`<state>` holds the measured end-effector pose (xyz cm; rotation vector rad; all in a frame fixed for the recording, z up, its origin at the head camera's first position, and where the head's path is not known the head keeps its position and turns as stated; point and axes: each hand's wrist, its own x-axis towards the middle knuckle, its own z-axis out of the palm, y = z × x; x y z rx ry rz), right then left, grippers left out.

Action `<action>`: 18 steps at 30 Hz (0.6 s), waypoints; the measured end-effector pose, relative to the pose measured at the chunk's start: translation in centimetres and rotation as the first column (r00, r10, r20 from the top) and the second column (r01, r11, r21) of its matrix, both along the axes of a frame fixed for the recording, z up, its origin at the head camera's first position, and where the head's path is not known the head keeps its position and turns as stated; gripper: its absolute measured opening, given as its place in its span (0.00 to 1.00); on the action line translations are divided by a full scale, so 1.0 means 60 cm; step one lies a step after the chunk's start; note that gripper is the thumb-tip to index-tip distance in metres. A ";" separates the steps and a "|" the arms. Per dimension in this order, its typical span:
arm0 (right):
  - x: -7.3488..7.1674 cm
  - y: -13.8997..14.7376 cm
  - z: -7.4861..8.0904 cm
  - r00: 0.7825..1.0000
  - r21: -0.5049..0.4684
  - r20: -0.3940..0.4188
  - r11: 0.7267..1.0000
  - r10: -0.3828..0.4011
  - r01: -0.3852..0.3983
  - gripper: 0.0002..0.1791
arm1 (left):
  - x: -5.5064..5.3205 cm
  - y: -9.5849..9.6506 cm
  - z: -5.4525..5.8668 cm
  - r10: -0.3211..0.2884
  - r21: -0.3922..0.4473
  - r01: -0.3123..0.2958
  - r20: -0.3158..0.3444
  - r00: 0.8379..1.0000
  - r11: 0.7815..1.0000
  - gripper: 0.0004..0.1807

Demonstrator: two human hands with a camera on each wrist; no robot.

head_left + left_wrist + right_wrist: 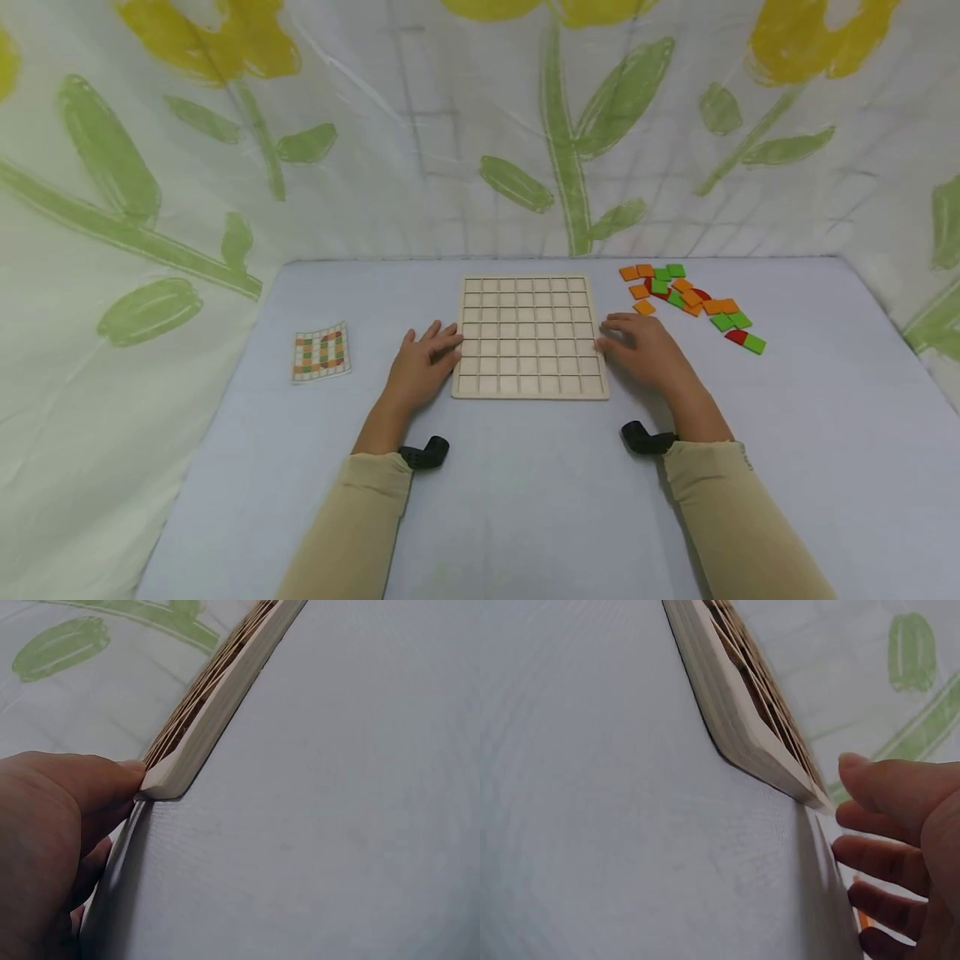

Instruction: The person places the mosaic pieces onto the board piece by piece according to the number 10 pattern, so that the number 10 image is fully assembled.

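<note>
A pale wooden grid board [528, 399] of square cells lies flat in the middle of the table. At its left edge rests my left hand [422, 367], fingers loosely spread. The left wrist view shows the thumb [112, 776] touching the board's corner [169, 780]. Across from it, my right hand [647, 354] is beside the board's right edge with relaxed fingers and nothing in them. In the right wrist view its thumb [874, 780] is just off the board's corner [814, 795].
Orange tiles [644, 307], green tiles [754, 344] and dark red rounded pieces [737, 337] lie scattered at the back right. A small card [321, 353] with a coloured grid pattern lies on the left. Behind the table [525, 500] hangs a flower-print cloth [360, 183].
</note>
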<state>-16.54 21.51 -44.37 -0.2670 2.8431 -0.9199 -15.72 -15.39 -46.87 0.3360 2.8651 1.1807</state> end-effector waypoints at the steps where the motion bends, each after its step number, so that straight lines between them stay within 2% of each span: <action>1: 0.000 0.002 0.003 1.000 -0.011 0.016 1.000 -0.019 0.019 0.28 | 0.000 0.000 0.001 0.000 0.000 0.000 0.001 1.000 1.000 0.19; 3: -0.001 0.009 0.006 0.996 -0.035 0.040 0.996 -0.083 0.085 0.28 | -0.001 0.000 0.001 0.001 -0.002 -0.001 0.005 1.000 1.000 0.20; 5: -0.003 0.021 0.009 0.983 -0.059 0.057 0.982 -0.177 0.180 0.29 | -0.002 0.003 0.002 0.003 -0.002 -0.003 0.007 1.000 1.000 0.20; 8: -0.010 0.037 0.011 0.948 -0.067 0.062 0.946 -0.313 0.317 0.29 | -0.003 0.005 0.002 0.013 -0.003 -0.013 0.006 1.000 1.000 0.20; 10: -0.019 0.045 0.011 0.929 -0.037 0.073 0.930 -0.362 0.366 0.31 | -0.002 0.006 0.001 0.026 -0.004 -0.026 0.015 1.000 1.000 0.19; 12: -0.028 0.051 0.010 0.922 -0.004 0.095 0.926 -0.374 0.376 0.33 | 0.000 0.005 0.000 0.036 -0.007 -0.036 0.027 0.999 0.999 0.19; 15: -0.040 0.056 0.009 0.929 0.036 0.125 0.937 -0.349 0.347 0.36 | 0.003 0.004 0.000 0.042 -0.015 -0.041 0.042 0.998 0.999 0.19; 18: -0.050 0.057 0.011 0.939 0.054 0.124 0.947 -0.322 0.318 0.37 | 0.004 0.003 0.003 0.041 -0.008 -0.041 0.028 0.999 0.999 0.19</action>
